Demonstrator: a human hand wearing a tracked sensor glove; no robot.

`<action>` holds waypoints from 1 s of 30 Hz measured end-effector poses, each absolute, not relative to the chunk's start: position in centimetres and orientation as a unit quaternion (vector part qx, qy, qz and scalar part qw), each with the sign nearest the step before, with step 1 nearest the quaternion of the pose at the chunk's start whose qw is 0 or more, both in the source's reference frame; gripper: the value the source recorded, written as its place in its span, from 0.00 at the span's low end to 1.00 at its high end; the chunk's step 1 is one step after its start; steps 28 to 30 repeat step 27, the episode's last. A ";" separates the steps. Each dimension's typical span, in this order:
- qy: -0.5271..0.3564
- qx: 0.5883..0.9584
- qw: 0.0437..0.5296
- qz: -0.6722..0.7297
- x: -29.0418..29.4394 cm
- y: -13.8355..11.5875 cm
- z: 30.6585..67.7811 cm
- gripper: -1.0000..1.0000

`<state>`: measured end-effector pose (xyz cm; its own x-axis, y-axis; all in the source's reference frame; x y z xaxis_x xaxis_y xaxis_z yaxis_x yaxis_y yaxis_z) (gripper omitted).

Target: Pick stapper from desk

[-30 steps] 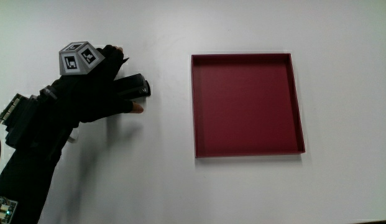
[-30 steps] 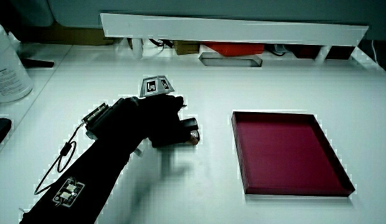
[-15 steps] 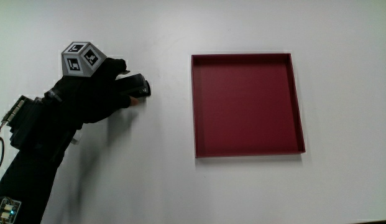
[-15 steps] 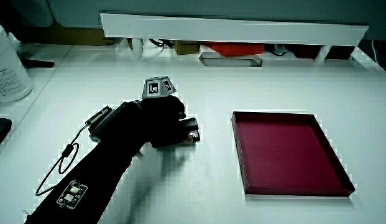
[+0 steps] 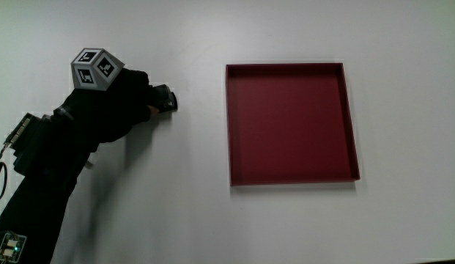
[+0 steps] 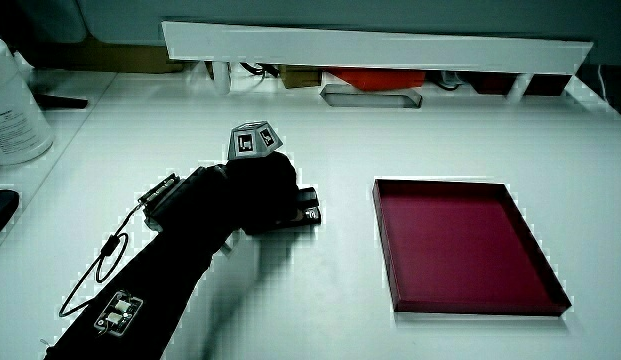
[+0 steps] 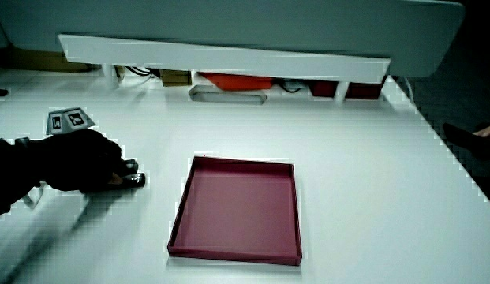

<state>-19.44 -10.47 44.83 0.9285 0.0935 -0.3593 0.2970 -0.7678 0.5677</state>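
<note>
**Gloved hand closed over a black stapler beside the red tray**

The hand (image 5: 113, 103) lies on the white table (image 5: 176, 213) with its fingers curled round a black stapler (image 5: 167, 100), gripping it. Only the stapler's end shows, poking out past the fingertips toward the tray. The patterned cube (image 5: 94, 68) sits on the back of the hand, tilted upward. The black-sleeved forearm (image 5: 44, 169) runs from the hand back toward the person, with a small circuit board and a thin wire on it.

In both side views the grasp reads the same way: the hand (image 6: 255, 190) covers most of the stapler (image 6: 308, 208), and the exposed end shows a little metal. It is low against the tabletop; whether it rests on the surface or is just off it cannot be told. In a side view the hand (image 7: 83, 162) hides nearly the whole stapler (image 7: 132, 177) — just a short dark tip shows.

A square dark-red tray (image 5: 228, 125) with low walls sits near mid-frame in the main view, apart from the hand, with nothing in it. The stapler's tip points at it and bare table lies between the two.

Farther from the person, a low white partition (image 6: 370, 45) crosses the table. A white bottle (image 6: 10, 100) stands near the table's edge, well apart from the hand.
</note>
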 end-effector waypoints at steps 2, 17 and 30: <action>0.109 0.929 0.318 -0.157 -19.5 -10.5 44.6 1.00; 0.179 0.925 0.282 -0.182 -14.4 -10.7 40.4 1.00; 0.161 0.903 0.323 -0.235 -9.8 -11.2 39.5 1.00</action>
